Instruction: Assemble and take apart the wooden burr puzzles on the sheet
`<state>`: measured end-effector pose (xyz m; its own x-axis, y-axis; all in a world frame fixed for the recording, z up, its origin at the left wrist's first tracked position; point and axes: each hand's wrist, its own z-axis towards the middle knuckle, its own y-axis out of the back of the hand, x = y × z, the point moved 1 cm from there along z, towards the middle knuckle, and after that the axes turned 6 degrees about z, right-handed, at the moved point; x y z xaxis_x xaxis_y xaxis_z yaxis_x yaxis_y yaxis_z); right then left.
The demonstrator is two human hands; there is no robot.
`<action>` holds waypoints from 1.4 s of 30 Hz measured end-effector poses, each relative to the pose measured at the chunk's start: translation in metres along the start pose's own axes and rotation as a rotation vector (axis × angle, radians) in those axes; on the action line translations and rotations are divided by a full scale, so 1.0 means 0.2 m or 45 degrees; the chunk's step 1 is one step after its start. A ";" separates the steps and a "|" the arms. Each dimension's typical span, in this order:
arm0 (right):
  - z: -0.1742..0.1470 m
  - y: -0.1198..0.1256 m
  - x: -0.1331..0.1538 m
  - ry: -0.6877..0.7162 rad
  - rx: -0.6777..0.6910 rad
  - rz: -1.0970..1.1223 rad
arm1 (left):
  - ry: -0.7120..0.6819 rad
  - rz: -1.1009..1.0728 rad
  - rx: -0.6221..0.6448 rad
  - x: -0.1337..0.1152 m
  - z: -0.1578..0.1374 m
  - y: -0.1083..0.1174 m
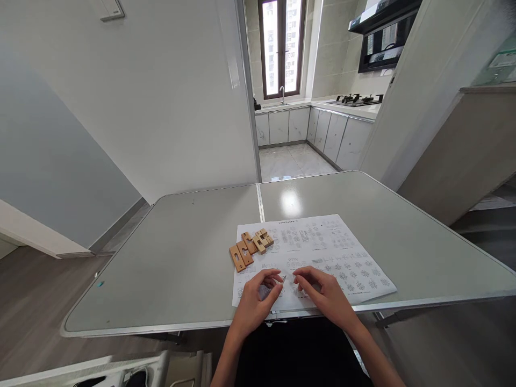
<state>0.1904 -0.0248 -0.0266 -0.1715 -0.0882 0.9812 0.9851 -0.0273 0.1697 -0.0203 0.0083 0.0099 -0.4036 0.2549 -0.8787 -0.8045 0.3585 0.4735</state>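
A pale wall [181,97] fills the left of the room, and past its edge a kitchen shows a window [282,48], a counter and a stove [357,100]. Nearer is a smooth grey-green table [173,263], metal-edged, with a seam down its middle and a patch of glare near the far side. A large printed sheet [306,255] lies flat across that seam, close to the person, probably so its rows of small drawings can be read from the seat.

The left hand [259,294] and right hand [323,293] face each other over the sheet's near part, fingers curled and thumbs forward, seemingly posed for fine work. Three flat wooden plates [244,253] and a cluster of small wooden blocks [263,241] sit at the sheet's left side, perhaps grouped there to leave most of the drawings uncovered. Smallest is a shiny bit [284,278] at the left fingertips; it is too tiny to tell whether either hand's fingers are closed on anything.
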 end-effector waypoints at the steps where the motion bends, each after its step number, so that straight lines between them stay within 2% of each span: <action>1: 0.00 0.00 0.00 0.002 0.001 0.000 | 0.001 0.000 0.002 0.00 0.00 0.00; 13: 0.00 0.00 -0.01 0.005 0.011 -0.003 | -0.042 0.043 0.009 0.01 -0.01 0.00; 17: 0.00 0.00 -0.01 0.000 0.012 -0.005 | -0.173 0.290 -0.150 0.04 0.00 0.02; 20: -0.01 0.00 -0.01 -0.013 0.021 -0.006 | -0.266 0.537 -0.284 0.11 0.06 0.09; 24: 0.00 0.00 0.00 -0.015 0.010 -0.005 | -0.220 0.800 -0.365 0.24 0.17 0.20; 28: 0.00 0.00 0.01 -0.014 0.006 -0.020 | -0.193 0.942 -0.306 0.33 0.28 0.27; 33: 0.00 0.00 0.01 -0.015 0.002 -0.014 | -0.176 0.960 -0.192 0.38 0.37 0.30; 42: 0.00 0.00 0.00 -0.020 -0.003 -0.011 | -0.118 0.870 -0.203 0.38 0.38 0.32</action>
<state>0.1905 -0.0245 -0.0260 -0.1795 -0.0725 0.9811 0.9836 -0.0300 0.1777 -0.0687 0.1186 -0.0225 -0.8078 0.4540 -0.3761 -0.4414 -0.0429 0.8963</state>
